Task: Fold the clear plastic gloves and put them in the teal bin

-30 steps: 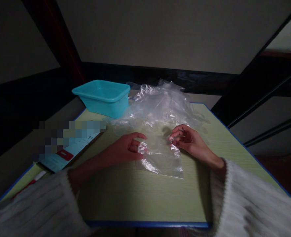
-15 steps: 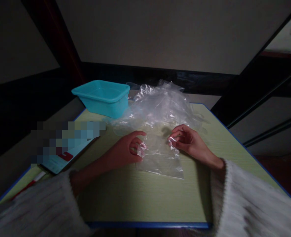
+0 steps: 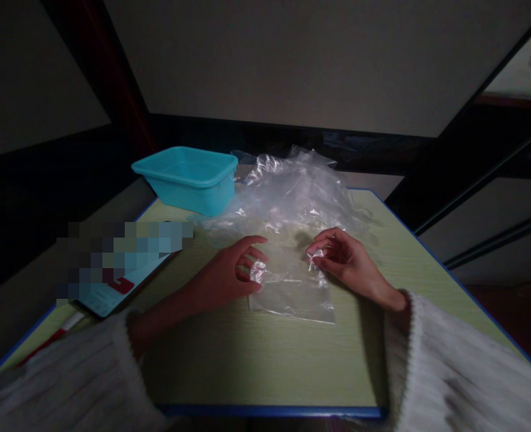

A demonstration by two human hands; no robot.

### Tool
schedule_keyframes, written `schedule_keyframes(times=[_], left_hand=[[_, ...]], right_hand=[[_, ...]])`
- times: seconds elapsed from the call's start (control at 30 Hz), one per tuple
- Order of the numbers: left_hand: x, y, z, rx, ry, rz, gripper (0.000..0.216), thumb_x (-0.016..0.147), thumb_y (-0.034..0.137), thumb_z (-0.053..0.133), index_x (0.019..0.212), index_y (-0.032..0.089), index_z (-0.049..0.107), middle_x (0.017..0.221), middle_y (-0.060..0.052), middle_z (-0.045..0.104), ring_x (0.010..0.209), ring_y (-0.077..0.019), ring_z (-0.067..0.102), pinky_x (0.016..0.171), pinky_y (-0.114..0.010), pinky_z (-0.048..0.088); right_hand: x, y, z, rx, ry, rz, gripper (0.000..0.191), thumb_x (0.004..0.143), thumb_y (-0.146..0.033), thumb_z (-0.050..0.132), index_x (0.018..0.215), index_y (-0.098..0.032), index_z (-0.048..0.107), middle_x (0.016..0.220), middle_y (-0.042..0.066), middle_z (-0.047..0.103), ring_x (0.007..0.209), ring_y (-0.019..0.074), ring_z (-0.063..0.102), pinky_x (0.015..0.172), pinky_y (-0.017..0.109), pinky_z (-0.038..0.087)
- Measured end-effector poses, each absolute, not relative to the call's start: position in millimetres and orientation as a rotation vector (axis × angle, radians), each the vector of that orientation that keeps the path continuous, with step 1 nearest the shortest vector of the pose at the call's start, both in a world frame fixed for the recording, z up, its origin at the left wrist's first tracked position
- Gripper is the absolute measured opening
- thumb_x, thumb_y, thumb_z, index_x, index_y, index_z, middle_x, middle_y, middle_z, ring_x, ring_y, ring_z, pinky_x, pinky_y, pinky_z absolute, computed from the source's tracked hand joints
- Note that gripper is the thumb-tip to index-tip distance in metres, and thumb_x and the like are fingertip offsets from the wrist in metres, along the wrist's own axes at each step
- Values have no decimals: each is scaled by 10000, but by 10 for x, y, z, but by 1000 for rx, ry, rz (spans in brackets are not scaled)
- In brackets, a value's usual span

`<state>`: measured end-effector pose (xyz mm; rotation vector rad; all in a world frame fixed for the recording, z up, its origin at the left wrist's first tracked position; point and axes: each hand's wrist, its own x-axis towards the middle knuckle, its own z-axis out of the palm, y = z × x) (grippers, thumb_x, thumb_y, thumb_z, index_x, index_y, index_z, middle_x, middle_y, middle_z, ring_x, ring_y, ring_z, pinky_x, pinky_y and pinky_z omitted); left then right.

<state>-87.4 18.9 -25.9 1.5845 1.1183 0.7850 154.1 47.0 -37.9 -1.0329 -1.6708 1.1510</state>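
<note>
A clear plastic bag lies flat on the table between my hands, its sides crumpled and shiny. My left hand is at its left side with thumb and fingers spread apart; a crinkled bit of the bag's edge sits between them, not visibly pinched. On the other side, my right hand has its thumb and fingertips closed on the bag's right edge. Just beyond the hands is a loose heap of clear plastic bags. The heap overlaps the far end of the near bag, so where one stops is hard to see.
A turquoise plastic basin stands at the table's far left, against the heap. To the left lies a phone, partly blurred out, with a red-and-white pen-like stick beside it. The pale green table has a blue edge.
The crumpled edges of the near bag have shifted slightly beside both hands. My left fingers have spread a little. The heap, basin and phone are as before.
</note>
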Motion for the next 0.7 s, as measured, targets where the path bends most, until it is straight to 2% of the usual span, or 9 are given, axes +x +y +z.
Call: schedule_keyframes(times=[0.27,0.5,0.7], left_hand=[[-867,165,-234,1461,1047,688,740,598,139,677,1259,208,349,1062,-62,579,598,-83,560,553,-227,466],[-884,135,-196,1386,1007,581,903,562,48,678,1343,244,271,1147,-67,534,605,-70,573,562,-204,461],[-888,115,-213,1475,1016,534,930,554,21,683,1355,283,290,1087,-36,575,532,-45,498,493,-167,408]], right_hand=[[1550,469,-368,-1058,-1665,1086,282,682,-245,662,881,-227,462,880,36,628,750,162,627,670,326,530],[1549,468,-372,-1082,-1665,1058,284,681,-233,652,892,-217,462,872,48,628,742,169,627,662,337,533],[1543,470,-381,-1080,-1670,1039,276,686,-259,649,890,-224,466,864,47,633,748,173,623,645,336,527]])
